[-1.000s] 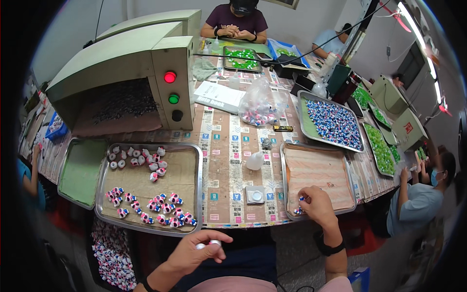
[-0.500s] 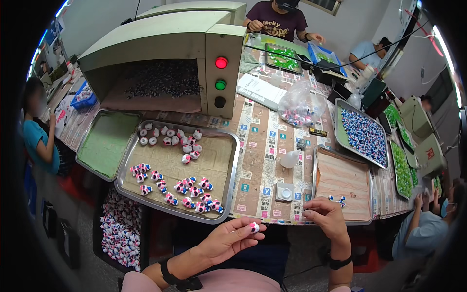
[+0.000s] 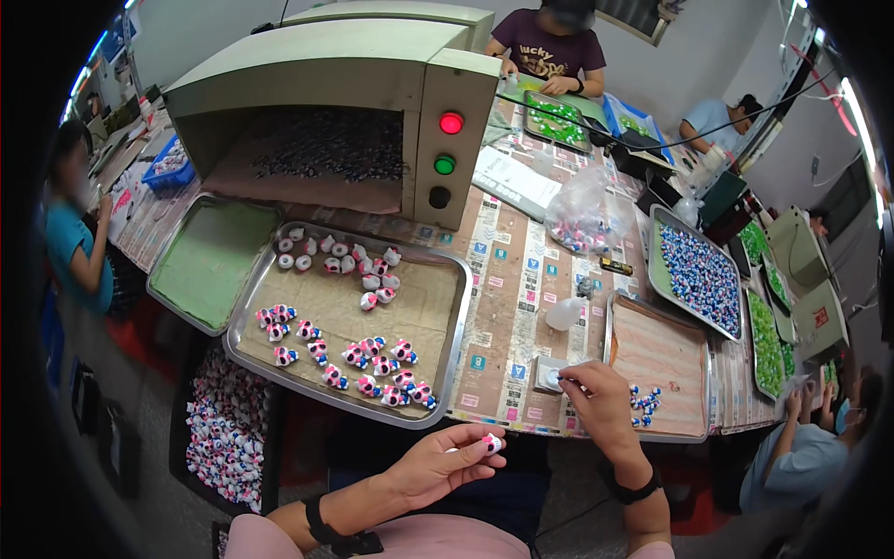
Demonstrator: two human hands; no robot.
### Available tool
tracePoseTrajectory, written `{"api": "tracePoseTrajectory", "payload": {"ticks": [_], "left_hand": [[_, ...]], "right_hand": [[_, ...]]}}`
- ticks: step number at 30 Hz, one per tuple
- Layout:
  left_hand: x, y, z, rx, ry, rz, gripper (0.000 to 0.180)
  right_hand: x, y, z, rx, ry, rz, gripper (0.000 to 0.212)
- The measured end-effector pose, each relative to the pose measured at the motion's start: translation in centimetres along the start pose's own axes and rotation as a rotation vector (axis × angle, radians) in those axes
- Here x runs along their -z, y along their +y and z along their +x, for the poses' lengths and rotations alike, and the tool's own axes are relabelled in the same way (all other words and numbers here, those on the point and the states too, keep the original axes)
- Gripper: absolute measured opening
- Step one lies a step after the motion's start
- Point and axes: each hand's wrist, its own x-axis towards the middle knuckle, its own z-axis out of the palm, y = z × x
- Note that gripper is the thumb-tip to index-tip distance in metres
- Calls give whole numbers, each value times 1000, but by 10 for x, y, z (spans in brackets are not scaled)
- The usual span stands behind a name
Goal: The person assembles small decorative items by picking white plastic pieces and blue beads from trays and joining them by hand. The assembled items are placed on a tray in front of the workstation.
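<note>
My left hand [image 3: 445, 461] is closed, thumb and fingers pinching a small pink-and-white figurine head [image 3: 492, 443] with dark eye patches, just in front of the table edge. My right hand [image 3: 598, 399] is pinched over a small square whitish block with a round top [image 3: 544, 374]; whatever its fingertips hold is hidden. Beside that hand, several small blue-and-white pieces [image 3: 644, 406] lie in a paper-lined tray [image 3: 666, 349]. To the left, a metal tray [image 3: 307, 284] holds loose pink-and-white heads [image 3: 370, 300] at the back and figurines with blue parts [image 3: 371, 358] in front.
A box oven [image 3: 451, 200] with red and green lights stands behind the left tray. A white squeeze bottle [image 3: 563, 315], a bag of parts [image 3: 587, 224] and a tray of blue-and-white pieces [image 3: 697, 265] are farther right. Below left sits a full dark bin [image 3: 223, 438]. Other people work around the table.
My right hand has moved left and forward from beside the right tray to the square block. My left hand still holds the figurine head. The whole view has shifted slightly.
</note>
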Motion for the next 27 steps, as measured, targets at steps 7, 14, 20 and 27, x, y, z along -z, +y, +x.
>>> {"api": "tracePoseTrajectory", "payload": {"ticks": [7, 14, 20, 27], "left_hand": [[6, -1, 0, -2, -32, -7, 35], [3, -4, 3, -39, -33, -36, 31], [-4, -4, 5, -79, 24, -13, 30], [-7, -7, 10, -73, 46, 29, 31]], "right_hand": [[-9, 2, 5, 117, -1, -187, 11], [-4, -5, 1, 120, 35, -141, 11], [9, -36, -15, 39, -27, 80, 13], [14, -69, -38, -24, -144, 364, 18]]}}
